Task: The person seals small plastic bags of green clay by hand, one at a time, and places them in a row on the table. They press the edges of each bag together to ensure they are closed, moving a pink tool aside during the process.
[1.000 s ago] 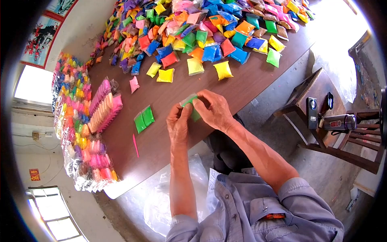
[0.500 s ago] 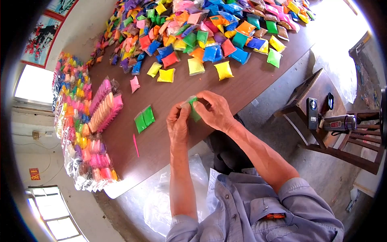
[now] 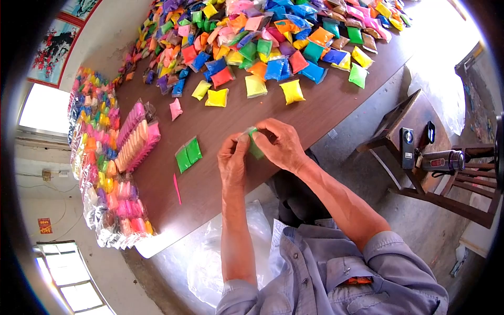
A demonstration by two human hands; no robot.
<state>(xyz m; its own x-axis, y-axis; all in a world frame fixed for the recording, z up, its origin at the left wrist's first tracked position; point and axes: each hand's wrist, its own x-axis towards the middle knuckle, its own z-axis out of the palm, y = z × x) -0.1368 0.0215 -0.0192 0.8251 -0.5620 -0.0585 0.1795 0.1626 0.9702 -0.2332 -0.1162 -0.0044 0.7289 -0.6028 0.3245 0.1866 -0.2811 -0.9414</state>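
Observation:
Between my two hands is a small clear packet with green filling (image 3: 255,149), partly covered by my fingers. My left hand (image 3: 231,160) pinches its left edge between thumb and fingers. On the other side my right hand (image 3: 281,144) grips it, fingers curled over the top. To the left, green packets (image 3: 188,155) lie side by side on the brown table (image 3: 220,123). A thin pink stick-like tool (image 3: 177,189) rests near them, closer to the table's front edge.
A large heap of coloured packets (image 3: 252,50) covers the table's far side. Bundled packets (image 3: 137,142) line the left edge, with a loose pink packet (image 3: 175,109) nearby. To the right, a wooden stool (image 3: 388,131) carries a dark device (image 3: 407,148) and a bottle (image 3: 441,160).
My hands stay in nearly the same place. The green packet between them has shifted slightly, and less of its green shows above my fingers.

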